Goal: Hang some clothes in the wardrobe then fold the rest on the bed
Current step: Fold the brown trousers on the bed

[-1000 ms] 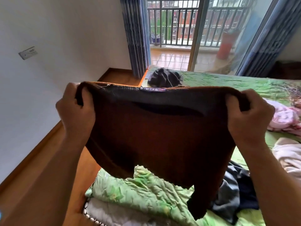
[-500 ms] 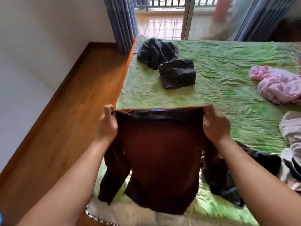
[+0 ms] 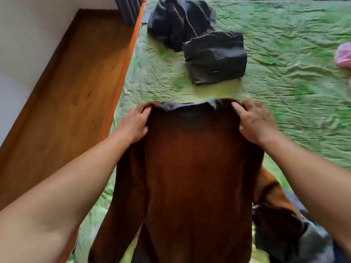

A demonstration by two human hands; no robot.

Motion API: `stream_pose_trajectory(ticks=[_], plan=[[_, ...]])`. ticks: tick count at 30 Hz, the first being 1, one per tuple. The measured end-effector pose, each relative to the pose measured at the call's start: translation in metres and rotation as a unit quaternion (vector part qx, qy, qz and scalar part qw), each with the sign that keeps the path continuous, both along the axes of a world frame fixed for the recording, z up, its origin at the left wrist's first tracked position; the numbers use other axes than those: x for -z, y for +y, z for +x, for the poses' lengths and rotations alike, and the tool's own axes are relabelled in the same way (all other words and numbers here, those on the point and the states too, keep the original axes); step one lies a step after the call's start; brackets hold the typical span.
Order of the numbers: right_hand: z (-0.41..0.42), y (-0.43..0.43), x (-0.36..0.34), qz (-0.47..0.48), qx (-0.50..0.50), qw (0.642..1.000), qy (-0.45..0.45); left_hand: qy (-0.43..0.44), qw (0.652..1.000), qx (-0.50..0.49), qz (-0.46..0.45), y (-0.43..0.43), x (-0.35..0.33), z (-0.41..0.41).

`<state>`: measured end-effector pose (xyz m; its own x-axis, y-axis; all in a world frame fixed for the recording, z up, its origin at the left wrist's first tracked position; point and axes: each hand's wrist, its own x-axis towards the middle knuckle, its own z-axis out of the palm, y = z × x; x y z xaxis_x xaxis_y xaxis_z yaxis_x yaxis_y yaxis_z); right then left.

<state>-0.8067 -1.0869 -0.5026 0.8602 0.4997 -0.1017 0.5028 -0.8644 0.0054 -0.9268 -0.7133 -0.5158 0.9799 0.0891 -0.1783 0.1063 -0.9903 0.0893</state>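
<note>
At centre left, the left hand (image 3: 133,123) is pinching one shoulder of the brown sweater (image 3: 191,168), which is draping down mid-frame over the green bedspread (image 3: 284,88); the right hand (image 3: 255,123) is gripping the other shoulder. Folding seems to be starting; next, the sleeves likely need turning inward.

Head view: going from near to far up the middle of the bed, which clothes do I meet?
The brown sweater → folded dark garment → crumpled dark garment at the far edge.

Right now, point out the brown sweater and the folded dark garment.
brown sweater (image 3: 191,168): head view, middle of the body panel.
folded dark garment (image 3: 215,57): head view, centre of its top face.
</note>
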Motion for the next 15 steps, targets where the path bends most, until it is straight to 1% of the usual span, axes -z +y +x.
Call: stream_pose_trajectory(ticks=[3,6,7,9,11,13,15], plan=[[0.047,0.009,0.047,-0.085,-0.004,0.996,-0.01,0.021,0.997,0.02,0.073,0.012,0.052,0.054],[0.069,0.02,0.106,-0.169,0.029,0.985,0.006,0.035,0.986,-0.018,0.162,0.006,0.106,0.085],[0.067,0.026,0.128,-0.178,0.045,0.983,0.03,0.035,0.985,-0.036,0.166,-0.003,0.124,0.088],[0.049,0.041,0.172,-0.145,0.057,0.985,0.075,0.047,0.993,-0.048,0.101,-0.029,0.162,0.083],[0.021,0.051,0.208,-0.093,0.048,0.989,0.1,0.066,0.997,-0.024,0.035,-0.053,0.199,0.067],[0.002,0.055,0.234,-0.077,0.057,0.988,0.122,0.08,0.996,-0.016,0.017,-0.062,0.227,0.056],[-0.002,0.052,0.253,-0.066,0.081,0.989,0.109,0.07,0.997,-0.036,0.01,-0.06,0.246,0.052]])
